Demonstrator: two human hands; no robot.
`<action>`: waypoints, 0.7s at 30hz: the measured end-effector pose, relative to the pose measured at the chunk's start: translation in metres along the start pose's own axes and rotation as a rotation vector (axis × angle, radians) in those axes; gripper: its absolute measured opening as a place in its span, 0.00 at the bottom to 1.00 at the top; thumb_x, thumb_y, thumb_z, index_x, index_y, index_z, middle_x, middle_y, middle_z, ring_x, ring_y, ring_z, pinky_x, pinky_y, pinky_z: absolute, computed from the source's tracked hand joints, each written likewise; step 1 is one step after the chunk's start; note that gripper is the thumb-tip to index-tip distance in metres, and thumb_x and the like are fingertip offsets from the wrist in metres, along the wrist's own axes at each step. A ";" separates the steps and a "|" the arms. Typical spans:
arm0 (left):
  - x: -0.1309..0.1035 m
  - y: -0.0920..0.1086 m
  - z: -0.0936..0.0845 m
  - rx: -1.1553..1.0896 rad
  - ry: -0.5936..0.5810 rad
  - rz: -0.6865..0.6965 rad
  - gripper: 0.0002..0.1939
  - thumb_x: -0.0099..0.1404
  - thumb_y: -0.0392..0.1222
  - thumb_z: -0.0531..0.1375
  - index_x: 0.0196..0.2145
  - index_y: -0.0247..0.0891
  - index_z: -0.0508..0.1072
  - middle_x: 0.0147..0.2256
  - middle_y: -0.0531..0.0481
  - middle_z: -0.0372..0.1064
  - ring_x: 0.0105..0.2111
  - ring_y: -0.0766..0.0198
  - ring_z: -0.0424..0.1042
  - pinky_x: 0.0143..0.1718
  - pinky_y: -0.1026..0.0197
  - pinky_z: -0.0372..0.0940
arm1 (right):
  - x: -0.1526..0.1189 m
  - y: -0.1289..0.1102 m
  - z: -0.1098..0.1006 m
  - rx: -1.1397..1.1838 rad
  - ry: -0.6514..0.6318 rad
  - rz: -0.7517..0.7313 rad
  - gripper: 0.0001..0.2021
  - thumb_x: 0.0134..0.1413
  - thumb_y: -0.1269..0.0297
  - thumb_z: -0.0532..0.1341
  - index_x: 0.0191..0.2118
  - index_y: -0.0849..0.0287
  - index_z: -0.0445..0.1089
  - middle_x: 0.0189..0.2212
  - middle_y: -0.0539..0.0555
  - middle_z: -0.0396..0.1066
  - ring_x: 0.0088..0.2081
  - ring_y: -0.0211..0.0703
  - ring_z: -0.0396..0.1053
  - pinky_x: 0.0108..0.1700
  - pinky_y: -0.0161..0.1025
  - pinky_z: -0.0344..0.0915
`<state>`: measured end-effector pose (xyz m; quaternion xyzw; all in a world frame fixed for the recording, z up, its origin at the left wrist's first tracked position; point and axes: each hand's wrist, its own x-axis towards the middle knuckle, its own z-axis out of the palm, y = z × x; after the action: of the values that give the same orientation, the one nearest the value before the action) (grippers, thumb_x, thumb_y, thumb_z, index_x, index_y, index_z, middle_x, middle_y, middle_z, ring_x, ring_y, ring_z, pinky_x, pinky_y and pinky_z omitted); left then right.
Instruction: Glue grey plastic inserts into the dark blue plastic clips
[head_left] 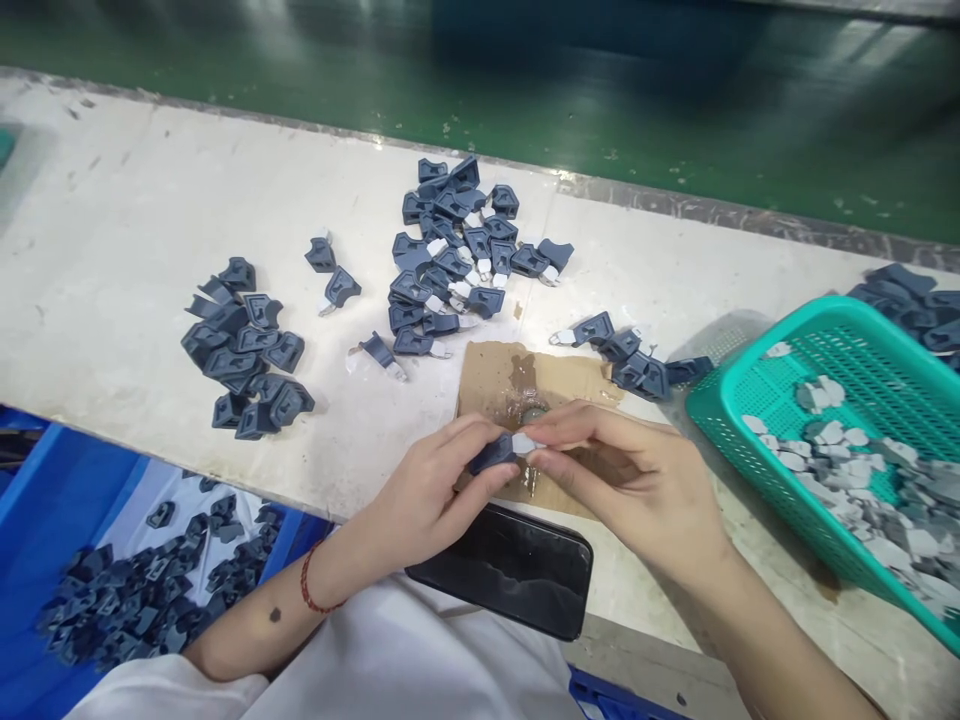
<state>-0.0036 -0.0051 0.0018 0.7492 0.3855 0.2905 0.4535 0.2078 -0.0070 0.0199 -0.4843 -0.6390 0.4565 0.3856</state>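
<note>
Over a piece of brown cardboard [487, 375], my two hands meet at a small part. My left hand [442, 480] pinches a dark blue-grey plastic piece [491, 455] between thumb and fingers. In my right hand [615, 465], the thumb and fingertips close on a small white plastic piece [525, 444], which touches the end of the dark one. How far the two fit together I cannot tell. A small round metal-looking thing [533, 414] sits on the cardboard just behind my fingers. Dark pieces with white ends [450, 250] lie heaped farther back.
Dark pieces [240, 345] are piled at left. A smaller group [634, 355] lies right of the cardboard. A green basket [712, 400] holds white and grey pieces at right. A black phone [517, 570] lies at the table's front edge. A blue bin [45, 500] stands lower left.
</note>
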 end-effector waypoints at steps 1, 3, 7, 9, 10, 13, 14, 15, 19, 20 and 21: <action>0.000 0.000 0.000 -0.008 -0.006 0.009 0.07 0.78 0.42 0.54 0.46 0.38 0.69 0.39 0.47 0.71 0.36 0.62 0.71 0.38 0.62 0.66 | 0.000 -0.001 -0.002 -0.039 -0.001 -0.024 0.01 0.63 0.66 0.68 0.38 0.54 0.78 0.38 0.53 0.81 0.40 0.43 0.79 0.41 0.37 0.76; 0.000 0.000 0.000 -0.026 -0.014 0.026 0.07 0.79 0.42 0.53 0.45 0.39 0.69 0.39 0.47 0.71 0.37 0.61 0.71 0.39 0.61 0.67 | 0.000 -0.003 -0.007 -0.161 -0.006 -0.079 0.03 0.64 0.65 0.66 0.42 0.54 0.76 0.36 0.52 0.80 0.34 0.41 0.77 0.37 0.37 0.74; 0.000 0.003 -0.002 -0.034 -0.030 0.011 0.06 0.78 0.42 0.54 0.45 0.38 0.68 0.38 0.48 0.70 0.37 0.62 0.71 0.39 0.62 0.66 | 0.002 -0.004 -0.011 -0.439 -0.100 -0.247 0.06 0.71 0.64 0.57 0.41 0.56 0.70 0.31 0.51 0.75 0.30 0.39 0.72 0.32 0.36 0.67; 0.000 0.004 -0.002 -0.033 -0.047 0.007 0.06 0.78 0.41 0.54 0.44 0.38 0.68 0.37 0.48 0.70 0.37 0.62 0.71 0.38 0.62 0.66 | 0.004 -0.003 -0.010 -0.540 -0.152 -0.332 0.12 0.74 0.64 0.53 0.37 0.56 0.68 0.30 0.52 0.73 0.31 0.40 0.71 0.32 0.36 0.66; 0.000 0.004 -0.002 -0.030 -0.054 0.009 0.06 0.79 0.41 0.54 0.43 0.38 0.68 0.37 0.49 0.69 0.36 0.62 0.71 0.37 0.62 0.65 | 0.004 -0.002 -0.008 -0.573 -0.164 -0.357 0.13 0.75 0.64 0.51 0.35 0.56 0.66 0.30 0.52 0.72 0.30 0.40 0.69 0.32 0.36 0.65; 0.001 0.003 -0.002 -0.021 -0.062 0.011 0.07 0.79 0.40 0.53 0.42 0.38 0.67 0.35 0.50 0.68 0.36 0.63 0.70 0.36 0.63 0.64 | 0.004 -0.001 -0.004 -0.624 -0.170 -0.376 0.15 0.76 0.65 0.50 0.32 0.55 0.62 0.27 0.51 0.69 0.27 0.39 0.65 0.30 0.36 0.62; 0.001 0.003 -0.001 -0.025 -0.060 0.013 0.06 0.79 0.40 0.53 0.42 0.38 0.67 0.35 0.50 0.67 0.36 0.63 0.69 0.36 0.63 0.64 | 0.004 -0.001 -0.002 -0.636 -0.167 -0.376 0.16 0.76 0.65 0.49 0.32 0.55 0.61 0.27 0.51 0.68 0.27 0.39 0.65 0.29 0.36 0.61; 0.001 0.003 -0.002 -0.031 -0.057 0.016 0.06 0.79 0.40 0.53 0.42 0.38 0.67 0.35 0.50 0.67 0.36 0.63 0.69 0.36 0.63 0.64 | 0.003 -0.001 -0.001 -0.643 -0.164 -0.374 0.16 0.76 0.64 0.49 0.31 0.55 0.60 0.26 0.50 0.68 0.26 0.38 0.64 0.29 0.36 0.60; 0.002 0.002 -0.002 -0.035 -0.051 0.024 0.06 0.79 0.39 0.53 0.42 0.38 0.68 0.35 0.50 0.67 0.36 0.63 0.69 0.36 0.64 0.64 | 0.002 -0.001 0.001 -0.612 -0.181 -0.323 0.15 0.76 0.64 0.49 0.33 0.55 0.61 0.28 0.51 0.69 0.28 0.39 0.67 0.30 0.36 0.61; 0.002 0.002 -0.002 -0.031 -0.048 0.022 0.06 0.79 0.40 0.53 0.43 0.38 0.68 0.35 0.50 0.67 0.36 0.63 0.69 0.36 0.63 0.64 | 0.002 -0.001 0.001 -0.598 -0.189 -0.313 0.15 0.76 0.64 0.49 0.33 0.55 0.62 0.28 0.51 0.70 0.28 0.38 0.67 0.30 0.36 0.62; 0.002 0.003 -0.001 -0.030 -0.047 0.017 0.06 0.79 0.40 0.53 0.43 0.38 0.68 0.35 0.50 0.67 0.36 0.63 0.70 0.36 0.63 0.64 | 0.003 -0.001 0.001 -0.588 -0.193 -0.307 0.15 0.76 0.63 0.49 0.33 0.55 0.62 0.28 0.51 0.70 0.28 0.38 0.67 0.29 0.36 0.62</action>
<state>-0.0027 -0.0035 0.0050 0.7522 0.3640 0.2823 0.4712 0.2059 -0.0043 0.0211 -0.4274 -0.8423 0.2332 0.2314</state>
